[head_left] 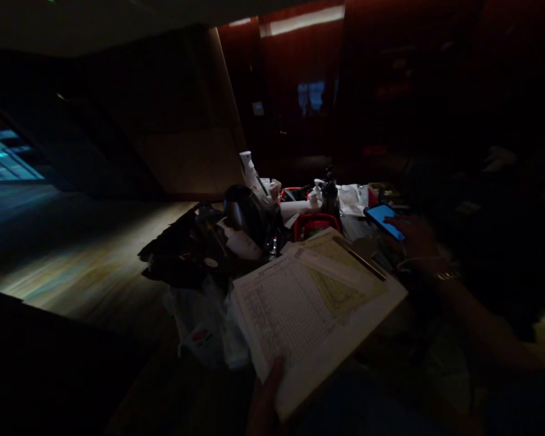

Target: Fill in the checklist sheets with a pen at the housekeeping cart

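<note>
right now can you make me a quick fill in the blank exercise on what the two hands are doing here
1. The left hand grips the near edge of a clipboard that carries printed ____.
2. The right hand rests on a phone whose screen glows ____.
3. A band sits on the ____ wrist.
4. The white spray bottle stands ____ the clipboard, farther from the person.

Missing words: papers; blue; right; behind

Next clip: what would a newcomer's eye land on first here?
Probably the pale clipboard of gridded sheets, low in the centre, gripped at its near edge by the left hand. Next, the glowing blue phone at right, under the right hand. Behind them, white spray bottles stand amid dark clutter.
</note>
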The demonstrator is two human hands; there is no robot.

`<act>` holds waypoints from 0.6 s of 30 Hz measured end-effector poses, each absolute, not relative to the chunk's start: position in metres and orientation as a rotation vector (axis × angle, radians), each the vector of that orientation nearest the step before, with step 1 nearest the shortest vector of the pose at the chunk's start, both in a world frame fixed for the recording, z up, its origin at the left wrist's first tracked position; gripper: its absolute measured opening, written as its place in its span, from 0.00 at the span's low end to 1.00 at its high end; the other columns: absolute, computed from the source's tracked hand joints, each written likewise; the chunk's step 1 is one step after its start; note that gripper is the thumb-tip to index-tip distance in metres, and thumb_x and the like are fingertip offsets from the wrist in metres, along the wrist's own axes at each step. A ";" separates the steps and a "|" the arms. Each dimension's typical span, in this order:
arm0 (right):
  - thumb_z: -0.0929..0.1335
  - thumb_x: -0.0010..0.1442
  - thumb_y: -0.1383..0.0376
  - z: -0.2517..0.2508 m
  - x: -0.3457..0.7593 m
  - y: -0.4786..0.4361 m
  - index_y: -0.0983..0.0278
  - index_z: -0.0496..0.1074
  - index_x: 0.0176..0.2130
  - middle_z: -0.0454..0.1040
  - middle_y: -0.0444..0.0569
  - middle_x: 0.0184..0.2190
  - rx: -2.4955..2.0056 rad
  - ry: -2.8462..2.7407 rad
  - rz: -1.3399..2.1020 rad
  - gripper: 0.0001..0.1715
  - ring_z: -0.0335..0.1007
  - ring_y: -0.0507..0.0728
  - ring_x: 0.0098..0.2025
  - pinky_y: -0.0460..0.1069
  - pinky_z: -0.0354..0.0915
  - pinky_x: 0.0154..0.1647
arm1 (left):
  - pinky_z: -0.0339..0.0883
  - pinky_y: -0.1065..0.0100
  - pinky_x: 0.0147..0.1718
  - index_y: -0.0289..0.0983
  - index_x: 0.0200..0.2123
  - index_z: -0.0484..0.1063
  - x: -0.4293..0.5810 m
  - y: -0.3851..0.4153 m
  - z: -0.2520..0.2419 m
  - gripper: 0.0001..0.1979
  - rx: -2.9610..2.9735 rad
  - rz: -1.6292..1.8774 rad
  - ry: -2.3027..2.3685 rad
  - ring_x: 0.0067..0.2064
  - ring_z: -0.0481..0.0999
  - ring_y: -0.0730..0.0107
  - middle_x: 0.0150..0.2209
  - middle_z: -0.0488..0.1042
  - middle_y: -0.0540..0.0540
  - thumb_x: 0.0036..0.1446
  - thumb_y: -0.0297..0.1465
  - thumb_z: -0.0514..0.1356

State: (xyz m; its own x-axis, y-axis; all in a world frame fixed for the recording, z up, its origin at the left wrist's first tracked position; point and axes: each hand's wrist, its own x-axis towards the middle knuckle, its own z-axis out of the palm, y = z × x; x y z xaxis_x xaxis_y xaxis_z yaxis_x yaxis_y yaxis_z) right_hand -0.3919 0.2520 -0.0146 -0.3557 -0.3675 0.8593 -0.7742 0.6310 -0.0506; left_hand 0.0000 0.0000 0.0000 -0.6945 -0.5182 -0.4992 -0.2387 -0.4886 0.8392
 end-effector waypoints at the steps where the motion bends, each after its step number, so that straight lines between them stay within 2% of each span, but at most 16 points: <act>1: 0.62 0.70 0.55 -0.012 -0.397 0.258 0.64 0.76 0.52 0.78 0.62 0.45 0.889 -1.988 0.566 0.22 0.73 0.69 0.49 0.62 0.69 0.44 | 0.75 0.58 0.53 0.38 0.57 0.70 -0.013 0.003 -0.003 0.25 1.173 -2.325 -1.403 0.54 0.78 0.53 0.51 0.79 0.39 0.60 0.40 0.65; 3: 0.62 0.71 0.54 -0.001 -0.399 0.261 0.65 0.77 0.50 0.78 0.62 0.46 0.899 -2.017 0.554 0.23 0.74 0.67 0.50 0.63 0.68 0.48 | 0.73 0.59 0.56 0.35 0.57 0.68 -0.035 0.008 -0.009 0.23 1.234 -2.347 -1.224 0.56 0.77 0.54 0.51 0.78 0.39 0.60 0.34 0.64; 6: 0.66 0.69 0.57 0.018 -0.378 0.250 0.65 0.76 0.51 0.78 0.59 0.48 1.009 -2.004 0.706 0.19 0.75 0.64 0.48 0.60 0.71 0.50 | 0.65 0.68 0.62 0.34 0.48 0.72 -0.055 0.012 -0.015 0.19 1.250 -2.291 -1.011 0.62 0.71 0.61 0.50 0.80 0.42 0.52 0.19 0.65; 7: 0.66 0.69 0.58 0.022 -0.367 0.242 0.65 0.75 0.52 0.77 0.57 0.48 1.094 -2.002 0.786 0.18 0.75 0.63 0.48 0.58 0.72 0.50 | 0.64 0.69 0.63 0.35 0.46 0.72 -0.059 0.013 -0.016 0.19 1.241 -2.280 -1.002 0.63 0.69 0.62 0.49 0.80 0.42 0.51 0.17 0.65; 9: 0.66 0.69 0.59 0.023 -0.343 0.222 0.64 0.72 0.56 0.76 0.56 0.51 1.295 -2.027 0.907 0.19 0.75 0.62 0.51 0.57 0.73 0.51 | 0.67 0.62 0.62 0.34 0.49 0.72 -0.063 0.013 -0.018 0.19 1.209 -2.325 -1.006 0.62 0.71 0.57 0.50 0.79 0.40 0.53 0.21 0.66; 11: 0.66 0.69 0.59 0.018 -0.326 0.201 0.62 0.69 0.59 0.73 0.55 0.56 1.498 -2.069 0.877 0.22 0.71 0.62 0.57 0.59 0.73 0.55 | 0.69 0.54 0.61 0.34 0.51 0.72 -0.062 0.013 -0.020 0.19 1.173 -2.374 -1.028 0.61 0.72 0.51 0.51 0.78 0.36 0.56 0.27 0.66; 12: 0.66 0.69 0.60 0.016 -0.320 0.191 0.63 0.68 0.60 0.73 0.56 0.57 1.574 -2.078 0.827 0.22 0.70 0.63 0.58 0.61 0.72 0.56 | 0.69 0.54 0.61 0.34 0.50 0.72 -0.059 0.013 -0.021 0.19 1.159 -2.362 -1.053 0.63 0.70 0.50 0.52 0.78 0.36 0.55 0.27 0.67; 14: 0.65 0.69 0.63 0.012 -0.317 0.173 0.67 0.68 0.60 0.72 0.59 0.56 1.671 -2.083 0.711 0.22 0.69 0.65 0.59 0.62 0.71 0.57 | 0.65 0.60 0.64 0.36 0.46 0.75 -0.051 0.013 -0.025 0.20 1.141 -2.291 -1.118 0.68 0.62 0.53 0.54 0.77 0.40 0.48 0.21 0.69; 16: 0.63 0.68 0.69 0.013 -0.321 0.161 0.70 0.69 0.59 0.73 0.62 0.55 1.742 -2.081 0.619 0.21 0.71 0.64 0.56 0.61 0.71 0.57 | 0.61 0.65 0.66 0.38 0.44 0.75 -0.042 0.014 -0.030 0.25 1.103 -2.233 -1.174 0.72 0.53 0.56 0.57 0.75 0.45 0.41 0.15 0.69; 18: 0.62 0.66 0.73 0.015 -0.329 0.156 0.70 0.69 0.58 0.73 0.62 0.54 1.754 -2.121 0.581 0.23 0.72 0.64 0.54 0.60 0.72 0.55 | 0.61 0.65 0.66 0.39 0.45 0.75 -0.033 0.015 -0.034 0.27 1.062 -2.233 -1.195 0.72 0.50 0.56 0.58 0.74 0.45 0.40 0.15 0.69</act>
State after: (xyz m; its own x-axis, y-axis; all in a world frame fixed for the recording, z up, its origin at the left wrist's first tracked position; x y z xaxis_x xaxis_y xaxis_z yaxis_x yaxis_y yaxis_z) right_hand -0.3293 0.1556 0.0151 -0.1895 -0.8483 0.4944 -0.9819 0.1603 -0.1013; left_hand -0.0330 0.0147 -0.0343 -0.6352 -0.6368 -0.4370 -0.0106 -0.5586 0.8294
